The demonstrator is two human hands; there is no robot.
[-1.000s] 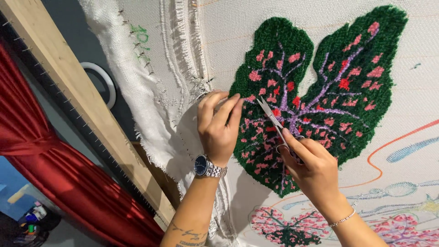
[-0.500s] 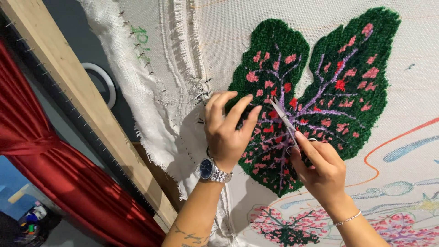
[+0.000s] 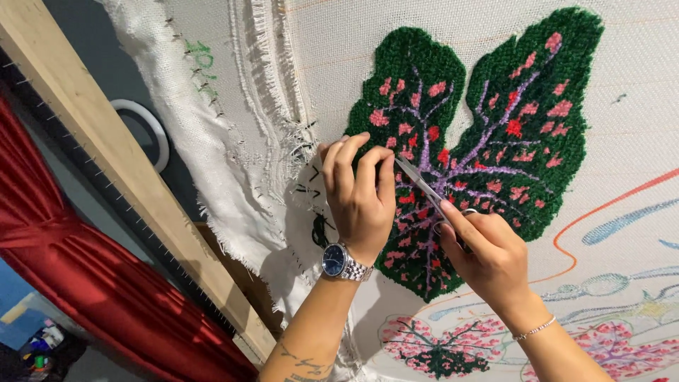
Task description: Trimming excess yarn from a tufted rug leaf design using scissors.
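The left hand (image 3: 361,205) presses its fingers (image 3: 353,159), close together, on the tufted leaf (image 3: 481,141). Just right of them, small scissors (image 3: 419,185), gripped by the right hand (image 3: 484,255), reach into the pile. The leaf looks fully tufted; trimming seems under way, its extent unclear.

A wooden frame beam (image 3: 106,163) runs diagonally along the left, edged with a strip of small nails. A red curtain (image 3: 85,283) hangs beside it. A white ring (image 3: 152,124) sits against the dark wall. Frayed white cloth (image 3: 212,155) is pinned along the frame edge.
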